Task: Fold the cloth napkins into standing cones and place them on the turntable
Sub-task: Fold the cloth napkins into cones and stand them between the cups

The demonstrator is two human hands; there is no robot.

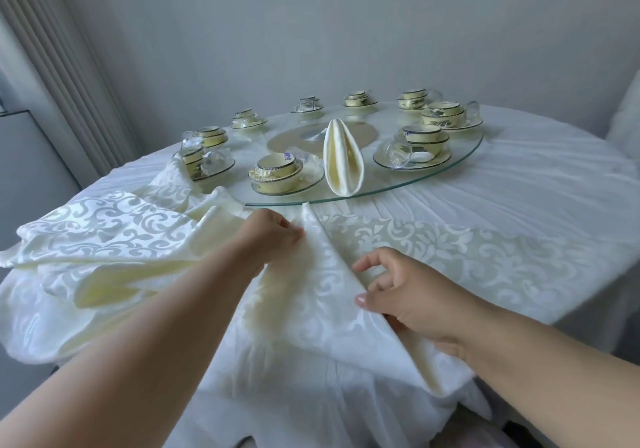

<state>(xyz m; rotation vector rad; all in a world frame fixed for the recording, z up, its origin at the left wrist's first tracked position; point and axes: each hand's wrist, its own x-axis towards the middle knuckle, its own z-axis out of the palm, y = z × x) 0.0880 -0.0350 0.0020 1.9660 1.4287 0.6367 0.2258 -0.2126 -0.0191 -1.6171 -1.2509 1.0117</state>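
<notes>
Low in the middle of the head view, a cream patterned napkin (pixel 311 295) lies partly folded on the white-clothed counter (pixel 519 184), its pointed top reaching toward the glass turntable (pixel 460 167). At its upper left edge the left hand (pixel 273 233) pinches the cloth in a narrow grip. On its right fold the right hand (pixel 408 292) rests with the thumb pressing the edge, fingers loosely curled. More napkins (pixel 104 236) lie heaped at centre left. One finished cone (pixel 343 157) stands on the turntable's near rim among stacked cups and saucers (pixel 280 174).
</notes>
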